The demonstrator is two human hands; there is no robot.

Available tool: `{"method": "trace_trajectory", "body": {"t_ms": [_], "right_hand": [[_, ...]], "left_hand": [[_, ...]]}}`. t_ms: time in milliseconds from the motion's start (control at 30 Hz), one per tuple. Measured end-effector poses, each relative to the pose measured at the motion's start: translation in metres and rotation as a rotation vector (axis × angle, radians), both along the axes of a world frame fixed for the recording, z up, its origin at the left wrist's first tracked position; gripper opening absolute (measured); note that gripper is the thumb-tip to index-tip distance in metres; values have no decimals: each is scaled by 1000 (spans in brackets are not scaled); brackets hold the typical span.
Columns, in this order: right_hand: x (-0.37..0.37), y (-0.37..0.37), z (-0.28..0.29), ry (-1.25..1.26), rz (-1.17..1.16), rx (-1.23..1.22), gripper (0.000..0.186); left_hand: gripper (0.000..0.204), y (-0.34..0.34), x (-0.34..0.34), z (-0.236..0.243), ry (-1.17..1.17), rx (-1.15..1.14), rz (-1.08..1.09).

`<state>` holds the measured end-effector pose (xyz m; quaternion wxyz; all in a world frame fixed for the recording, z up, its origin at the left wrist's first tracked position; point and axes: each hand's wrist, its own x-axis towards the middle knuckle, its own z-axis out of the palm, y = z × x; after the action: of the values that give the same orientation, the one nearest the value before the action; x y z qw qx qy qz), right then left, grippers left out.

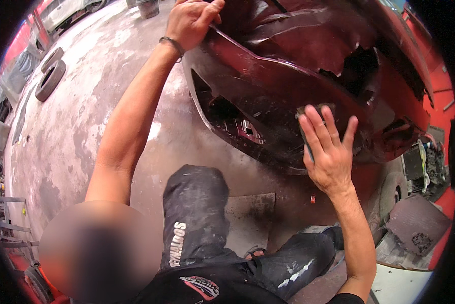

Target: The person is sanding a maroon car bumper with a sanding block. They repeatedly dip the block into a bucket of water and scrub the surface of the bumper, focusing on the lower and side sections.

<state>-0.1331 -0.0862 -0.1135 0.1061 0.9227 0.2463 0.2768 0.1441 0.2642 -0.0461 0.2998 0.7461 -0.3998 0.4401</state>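
- Left hand (192,21): fingers curled shut over the top edge of a dark red car bumper (268,76), gripping it at the upper left corner. A thin band sits on that wrist.
- Right hand (328,152): fingers spread and nearly flat, palm pressing a small dark sanding block (313,110) against the bumper face. Only the block's top edge shows above the fingertips.
- The bumper stands tilted between the two hands, its lower rim just ahead of the person's raised knee (194,202), over the stained concrete floor (86,126).
- Risk (judgement): the bumper seems steadied only by the left hand's grip; pressure from the right hand could rock or slide it if that grip loosens.
- Risk: a jagged broken hole (356,66) lies just above the right hand; a stroke running upward could catch fingers or block on its torn edge.
- Hard to make out: whether the bumper rests on a stand or the floor, since its base is hidden behind the knee. The block's grit and far side are covered by the palm.
- Beyond the left hand, far side: stacked tyres (50,76), cut by the fisheye rim.
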Motion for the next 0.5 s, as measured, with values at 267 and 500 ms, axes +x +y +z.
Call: {"method": "trace_trajectory", "body": {"t_ms": [267,500], "right_hand": [[3,16,3,-7,-63,-108,74],[80,116,47,-97,124,-119,67]], "left_hand": [[60,-7,-1,-18,-151,-274,-41],[62,17,25,-9,-115,76,120]]}}
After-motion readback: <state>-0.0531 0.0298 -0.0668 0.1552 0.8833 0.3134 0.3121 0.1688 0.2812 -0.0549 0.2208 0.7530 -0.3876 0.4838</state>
